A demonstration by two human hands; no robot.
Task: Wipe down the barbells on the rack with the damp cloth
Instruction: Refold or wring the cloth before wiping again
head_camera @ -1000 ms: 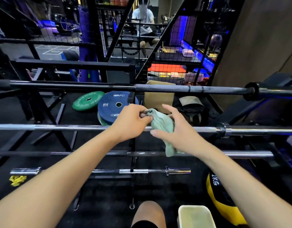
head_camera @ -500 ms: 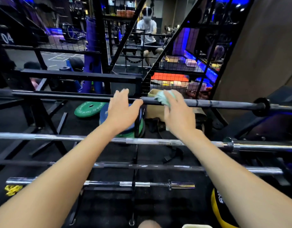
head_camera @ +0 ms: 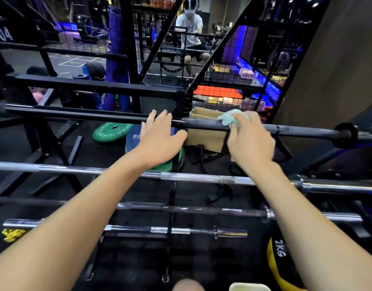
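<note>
Several barbells lie across a black rack. The top one is a black barbell (head_camera: 296, 129). Below it run a chrome barbell (head_camera: 191, 177), a dark barbell (head_camera: 181, 208) and a short chrome bar (head_camera: 181, 230). My right hand (head_camera: 251, 141) holds a pale green cloth (head_camera: 228, 119) bunched against the black barbell, right of its middle. My left hand (head_camera: 160, 137) rests with straight fingers on the same bar, just left of the rack's centre post.
Green and blue weight plates (head_camera: 111, 132) lie on the floor behind the rack, next to a cardboard box (head_camera: 204, 131). A yellow and black 2 kg ball (head_camera: 279, 263) sits at lower right. A person (head_camera: 190, 32) sits beyond the mesh frame. A wall stands at right.
Both hands rose from the chrome barbell to the black top bar. My right hand then slid the cloth to the right along it; my left hand stayed near the centre post.
</note>
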